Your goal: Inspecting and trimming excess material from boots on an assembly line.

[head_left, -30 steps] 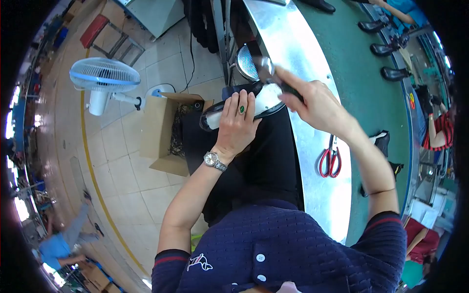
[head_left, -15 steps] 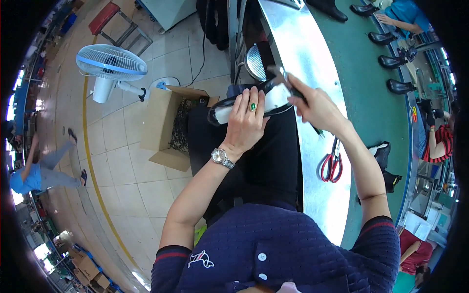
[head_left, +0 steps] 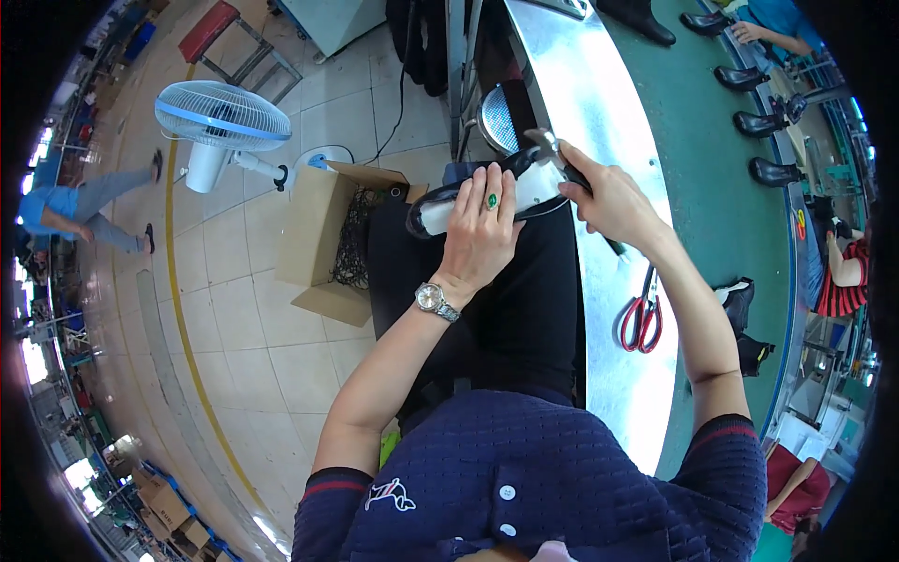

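A black shoe [head_left: 434, 221] with its pale underside turned up rests across my lap. My left hand [head_left: 482, 225] lies over the shoe, fingers together and holding it steady; a green-stoned ring and a wristwatch [head_left: 432, 298] are on that hand and wrist. In my right hand [head_left: 613, 201] is a hammer [head_left: 542, 147], gripped by its dark handle. The hammer's metal head is just above the shoe's right-hand end. Below the right hand, red-handled scissors [head_left: 642, 323] lie on the metal bench [head_left: 618, 398].
An open cardboard box [head_left: 307, 225] with dark tangled strands stands on the floor at left, near a fan [head_left: 225, 117]. A red-topped stool [head_left: 208, 31] is farther off. At right, black shoes [head_left: 773, 170] line another bench where other people sit.
The hammer head, blurred before, now looks sharper and stays close above the shoe. My left hand keeps its place on the shoe. A person at far left has walked farther away.
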Motion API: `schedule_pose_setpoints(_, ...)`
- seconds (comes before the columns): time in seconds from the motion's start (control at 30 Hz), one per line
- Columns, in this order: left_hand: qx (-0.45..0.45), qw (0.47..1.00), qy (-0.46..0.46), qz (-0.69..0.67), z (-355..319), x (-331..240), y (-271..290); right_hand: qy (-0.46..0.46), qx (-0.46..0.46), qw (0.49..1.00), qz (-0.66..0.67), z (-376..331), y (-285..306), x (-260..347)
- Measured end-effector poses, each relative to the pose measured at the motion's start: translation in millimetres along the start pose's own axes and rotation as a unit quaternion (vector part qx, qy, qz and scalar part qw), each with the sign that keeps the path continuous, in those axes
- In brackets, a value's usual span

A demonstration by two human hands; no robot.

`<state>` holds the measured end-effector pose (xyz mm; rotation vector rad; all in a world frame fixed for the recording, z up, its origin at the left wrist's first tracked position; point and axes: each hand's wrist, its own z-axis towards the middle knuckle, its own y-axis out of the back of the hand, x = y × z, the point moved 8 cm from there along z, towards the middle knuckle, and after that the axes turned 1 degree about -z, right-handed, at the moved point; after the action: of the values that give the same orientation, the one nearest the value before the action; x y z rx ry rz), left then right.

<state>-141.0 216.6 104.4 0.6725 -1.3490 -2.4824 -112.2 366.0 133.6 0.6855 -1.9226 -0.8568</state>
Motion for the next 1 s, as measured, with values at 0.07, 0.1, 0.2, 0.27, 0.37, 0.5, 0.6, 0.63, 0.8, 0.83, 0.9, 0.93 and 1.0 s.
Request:
schedule_pose_setpoints(0.07, 0.0, 1.0, 0.005, -0.008, -3.8, -1.1, -1.4, 0.093, -0.054, 0.99, -0.088, -9.6, 9.5, 21.4)
schedule_pose_setpoints(0.1, -0.008, 1.0, 0.007, -0.01, -3.7, -1.1, -0.5, 0.092, -0.053, 0.991, -0.087, -11.6, 5.0, 25.7)
schedule_pose_setpoints(0.2, -0.012, 1.0, 0.008, -0.024, 4.4, -8.7, -5.8, 0.099, -0.097, 0.985, -0.103, -10.7, 3.0, 17.6)
schedule_pose_setpoints(0.27, -0.005, 1.0, 0.005, -0.026, 5.0, -4.6, -8.3, 0.102, -0.069, 0.983, -0.133, -5.0, 2.2, 21.1)
schedule_pose_setpoints(0.37, -0.016, 1.0, 0.0, -0.012, 1.8, 3.9, -0.8, 0.138, -0.049, 0.977, -0.158, -5.8, 0.9, 38.6)
schedule_pose_setpoints(0.5, -0.015, 0.999, -0.003, 0.034, 0.7, -0.9, 9.3, 0.116, -0.065, 0.978, -0.158, -11.7, -17.0, 37.4)
schedule_pose_setpoints(0.6, -0.067, 0.995, 0.019, -0.074, -3.0, -5.9, -1.5, 0.121, -0.039, 0.974, -0.189, -16.0, -7.6, 28.0)
schedule_pose_setpoints(0.63, -0.037, 0.995, 0.031, -0.089, -14.9, -4.6, -9.4, 0.138, -0.04, 0.969, -0.202, -21.3, -13.8, 32.8)
schedule_pose_setpoints(0.8, -0.048, 0.996, 0.014, -0.072, -13.1, -14.2, 9.5, 0.097, -0.033, 0.975, -0.197, -31.9, -29.0, 31.9)
schedule_pose_setpoints(0.83, -0.05, 0.996, 0.008, -0.071, -6.8, -15.4, 18.0, 0.097, -0.039, 0.975, -0.197, -33.1, -28.3, 29.3)
schedule_pose_setpoints(0.9, 0.056, 0.974, 0.156, -0.155, 4.7, 2.7, 22.0, 0.117, -0.041, 0.969, -0.214, -29.9, -25.7, 28.2)
schedule_pose_setpoints(0.93, 0.056, 0.99, 0.123, -0.045, 6.1, 7.8, 22.4, 0.104, -0.033, 0.971, -0.212, -28.6, -23.8, 31.1)
schedule_pose_setpoints(1.0, 0.066, 0.991, 0.106, -0.045, -3.4, 9.3, 14.1, 0.107, -0.031, 0.972, -0.209, -27.2, -23.1, 31.5)
